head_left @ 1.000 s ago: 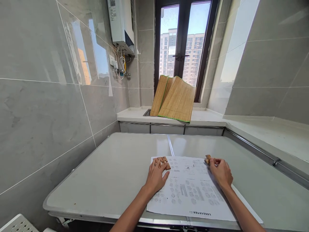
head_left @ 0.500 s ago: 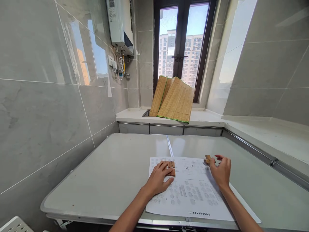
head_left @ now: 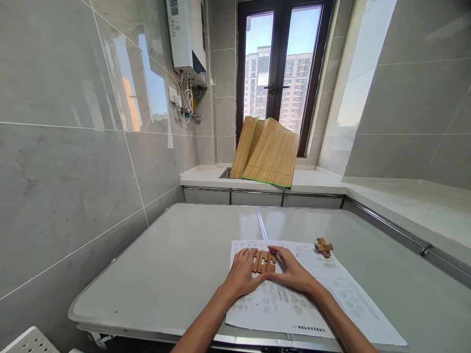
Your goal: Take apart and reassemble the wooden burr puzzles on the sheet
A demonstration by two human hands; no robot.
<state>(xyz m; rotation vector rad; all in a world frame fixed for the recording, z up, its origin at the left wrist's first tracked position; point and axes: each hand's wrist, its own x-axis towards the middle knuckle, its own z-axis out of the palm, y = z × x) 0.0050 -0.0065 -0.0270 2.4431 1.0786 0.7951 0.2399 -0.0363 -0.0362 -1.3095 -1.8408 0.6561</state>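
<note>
Notched brown wooden pieces (head_left: 262,262) lie side by side on a printed white sheet (head_left: 309,314). My left hand (head_left: 241,274) rests at their left side, fingers curved over the leftmost part. At their right side my right hand (head_left: 290,270) has its index finger at the top edge and its thumb at the bottom edge, holding the pieces between them. The two thumbs meet just below the pieces. Near the sheet's upper right corner sits a cross-shaped cluster of wooden pieces (head_left: 324,247), touched by neither hand.
The pale folding table (head_left: 147,274) has a centre seam. Behind it is a white ledge (head_left: 324,184) with a folded bamboo mat (head_left: 272,152) leaning at the window. A white perforated object (head_left: 31,342) stands at the lower left.
My right hand has left the cross-shaped cluster and moved left to the flat wooden pieces. My left hand stays beside them. The view has shifted slightly.
</note>
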